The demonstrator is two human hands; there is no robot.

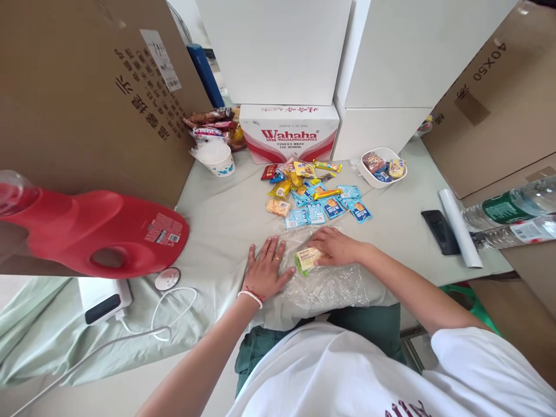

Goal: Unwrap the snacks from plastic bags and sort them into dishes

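My left hand (266, 268) lies flat with fingers spread on the left edge of a clear plastic bag (330, 286) spread on the pale green cloth. My right hand (335, 245) rests on the bag's upper part, fingers curled against a small yellow-and-green snack packet (306, 259) that lies on or in the bag. A pile of several small snack packets (315, 197), blue, yellow and red, lies just beyond my hands.
A white bowl (383, 168) holds more snacks. Behind stand a Wahaha box (289, 133), a paper cup (219, 159) and cardboard boxes. A red jug (99, 231) and a charger with cable (106, 301) lie left. A phone (439, 231), paper roll (460, 234) and water bottles (512, 217) lie right.
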